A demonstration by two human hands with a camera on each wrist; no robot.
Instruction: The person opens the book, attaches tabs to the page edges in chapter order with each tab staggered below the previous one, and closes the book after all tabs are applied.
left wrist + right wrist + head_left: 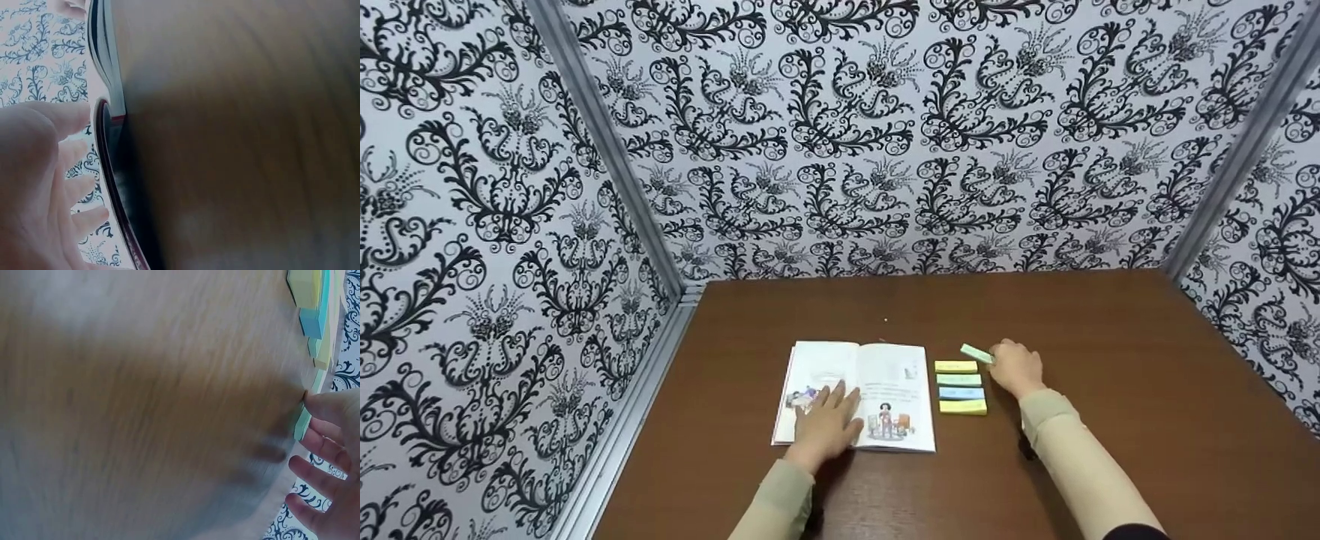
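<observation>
An open picture book (894,375) lies on the brown table. My left hand (826,426) rests on its left page near the fold, fingers spread and straight; the left wrist view shows the palm of this hand (34,180) beside the book's edge (107,62). To the right of the book, my right hand (1017,367) holds a pale green sticky-note pad (976,353) by its end. In the right wrist view, thumb and forefinger pinch this green pad (304,422), while the other fingers (315,477) extend loosely. The pad sits tilted, just beyond a column of other pads.
Right of the book a column of sticky-note pads runs from a yellow pad (956,367) through a green pad (958,380) and a blue pad (961,393) to a nearer yellow pad (963,407). Patterned walls (855,150) surround the table (1147,375) at back and sides.
</observation>
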